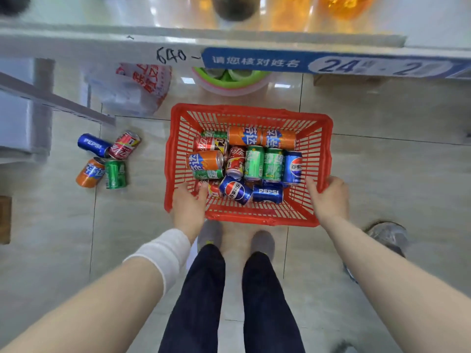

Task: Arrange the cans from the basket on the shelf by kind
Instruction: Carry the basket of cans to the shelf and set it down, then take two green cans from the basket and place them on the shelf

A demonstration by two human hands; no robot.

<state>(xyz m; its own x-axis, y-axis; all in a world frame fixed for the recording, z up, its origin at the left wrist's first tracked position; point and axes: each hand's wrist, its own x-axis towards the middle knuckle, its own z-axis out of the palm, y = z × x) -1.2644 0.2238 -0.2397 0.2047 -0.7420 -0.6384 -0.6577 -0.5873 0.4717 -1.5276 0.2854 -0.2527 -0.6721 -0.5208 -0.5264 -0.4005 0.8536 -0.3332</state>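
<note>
Basket: red slatted plastic basket (249, 109), centre of frame on the tiled floor (382, 161), holding mixed drink cans (254, 164) lying on their sides.
Left hand (188, 202): fingers curled over the basket's near-left rim.
Right hand (328, 197): clasps the basket's right wall, thumb inside.
Loose cans (107, 159): four on the floor, centre left, well apart from both hands.
Shelf: white shelf (102, 44) across the top.

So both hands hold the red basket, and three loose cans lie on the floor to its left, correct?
Not quite. Four cans lie there, not three: a blue can, red can, orange can and green can, as the head view shows. The left hand and right hand do hold the basket.
</note>
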